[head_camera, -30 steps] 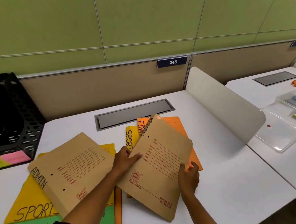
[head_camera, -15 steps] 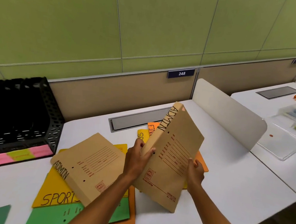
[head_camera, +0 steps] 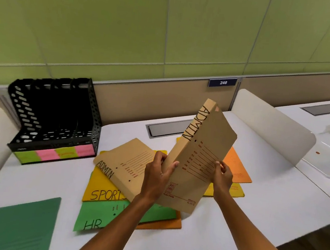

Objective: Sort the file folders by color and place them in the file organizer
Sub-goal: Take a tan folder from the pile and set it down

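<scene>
Gripping an upright brown folder (head_camera: pixel 197 158) marked ADMIN by its side edges, both hands' fingers (head_camera: pixel 219 166) curl around it right of the black file organizer (head_camera: pixel 56 118); next, slot it in.

— Where does the view sit?
— On the person's head, a single wide-angle camera looking forward and down over the white desk (head_camera: pixel 253 204).
— How close?
— Near: both forearms reach in from the bottom edge, and the hands meet around the picture's middle.
— Which way does it face?
— Toward the green partition wall (head_camera: pixel 129 30) behind the desk, whose lines bow near the edges.
</scene>
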### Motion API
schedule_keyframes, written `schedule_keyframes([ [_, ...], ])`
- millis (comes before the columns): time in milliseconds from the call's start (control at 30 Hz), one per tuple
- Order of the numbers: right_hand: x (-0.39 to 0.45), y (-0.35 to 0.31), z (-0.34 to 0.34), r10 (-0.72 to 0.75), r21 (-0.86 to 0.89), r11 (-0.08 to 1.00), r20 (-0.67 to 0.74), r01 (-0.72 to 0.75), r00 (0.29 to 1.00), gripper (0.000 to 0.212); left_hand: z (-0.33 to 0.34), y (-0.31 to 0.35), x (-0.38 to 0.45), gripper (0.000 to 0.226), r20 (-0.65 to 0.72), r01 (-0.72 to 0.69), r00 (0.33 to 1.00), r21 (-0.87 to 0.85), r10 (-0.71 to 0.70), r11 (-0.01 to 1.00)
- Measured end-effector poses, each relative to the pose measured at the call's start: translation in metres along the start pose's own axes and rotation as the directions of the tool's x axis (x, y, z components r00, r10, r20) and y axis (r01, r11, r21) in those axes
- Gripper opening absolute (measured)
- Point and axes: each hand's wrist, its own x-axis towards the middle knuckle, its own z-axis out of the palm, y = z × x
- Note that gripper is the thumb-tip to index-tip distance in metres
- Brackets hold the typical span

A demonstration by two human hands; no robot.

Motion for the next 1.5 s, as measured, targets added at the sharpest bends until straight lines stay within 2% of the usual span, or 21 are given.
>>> schedule_keyframes([
  [200,-0.058,-0.007,0.031,-0.118,-0.036,0.992,0.122,0.123,0.985,0.039,-0.069,-0.019,-0.030,0.025,-0.101,0.125,0.986,-0.077,-0.132,0.989],
  [333,-0.095,-0.008,0.059,-0.208,-0.077,0.970,0.228,0.231,0.951,0.046,-0.118,-0.036,-0.053,0.018,-0.199,0.236,0.945,-0.136,-0.260,0.962],
  [533,-0.148,0.008,0.106,-0.295,-0.153,0.899,0.480,0.410,0.826,0.053,-0.196,-0.074,-0.100,0.030,-0.240,0.403,0.869,-0.168,-0.434,0.900],
  [633,-0.168,0.029,0.126,-0.283,-0.259,0.837,0.548,0.481,0.787,0.054,-0.233,-0.091,-0.127,0.034,-0.275,0.441,0.839,-0.158,-0.469,0.883],
  [767,-0.188,0.055,0.146,-0.239,-0.363,0.717,0.673,0.594,0.700,0.059,-0.277,-0.105,-0.165,0.034,-0.319,0.505,0.790,-0.147,-0.524,0.851],
  [867,-0.203,0.066,0.162,-0.246,-0.400,0.547,0.763,0.735,0.598,0.060,-0.305,-0.114,-0.188,0.037,-0.359,0.548,0.749,-0.138,-0.557,0.825],
  [967,-0.224,0.076,0.178,-0.246,-0.365,0.358,0.851,0.859,0.464,0.063,-0.327,-0.121,-0.206,0.040,-0.403,0.581,0.710,-0.128,-0.578,0.804],
  [1133,-0.253,0.094,0.210,-0.130,-0.263,0.100,0.953,0.960,0.275,0.062,-0.355,-0.126,-0.229,0.040,-0.448,0.628,0.653,-0.129,-0.610,0.768],
  [1200,-0.261,0.099,0.218,-0.090,-0.236,0.047,0.967,0.971,0.240,0.061,-0.362,-0.125,-0.235,0.039,-0.462,0.648,0.628,-0.134,-0.626,0.750],
  [1333,-0.274,0.105,0.230,-0.076,-0.212,0.039,0.974,0.976,0.215,0.052,-0.369,-0.128,-0.246,0.037,-0.469,0.678,0.600,-0.131,-0.648,0.723],
  [1500,-0.282,0.108,0.247,-0.013,-0.138,-0.009,0.990,0.990,0.138,0.046,-0.381,-0.135,-0.260,0.038,-0.475,0.715,0.563,-0.130,-0.676,0.687],
])
